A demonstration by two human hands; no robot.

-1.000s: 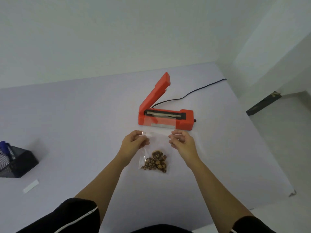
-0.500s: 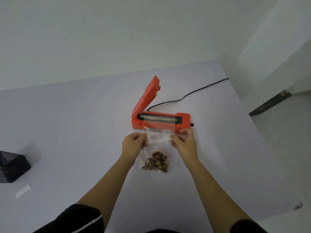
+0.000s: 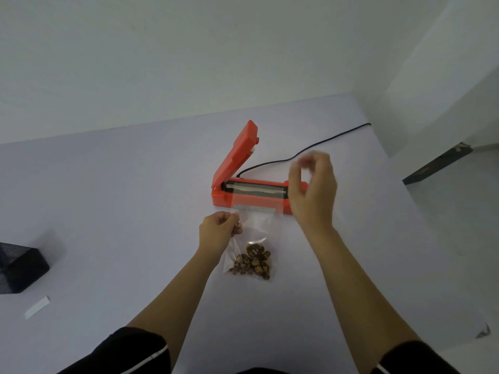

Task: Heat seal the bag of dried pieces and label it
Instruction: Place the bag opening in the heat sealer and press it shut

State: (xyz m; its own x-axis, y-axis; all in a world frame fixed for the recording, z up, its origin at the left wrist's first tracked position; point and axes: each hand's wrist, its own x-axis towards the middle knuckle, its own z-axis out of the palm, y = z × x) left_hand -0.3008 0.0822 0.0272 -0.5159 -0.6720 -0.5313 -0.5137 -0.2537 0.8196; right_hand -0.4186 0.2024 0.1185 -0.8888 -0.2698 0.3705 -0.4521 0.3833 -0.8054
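Since the earlier frames my right hand (image 3: 313,190) has let go of the bag (image 3: 251,238) and lifted, blurred, to right of centre over the right end of the orange sealer (image 3: 253,203), fingers loosely curled and empty, while my left hand (image 3: 220,232) stays pinching the bag's upper-left edge. Sealer's open lid (image 3: 237,155) slants up-left from its left-end hinge, above and left of my right hand, which is the nearer one to press it down across the strip running left-right. Bag's long axis runs up-frame, mouth draped onto the sealer's front, dried pieces (image 3: 252,261) bunched at its lower end near centre frame.
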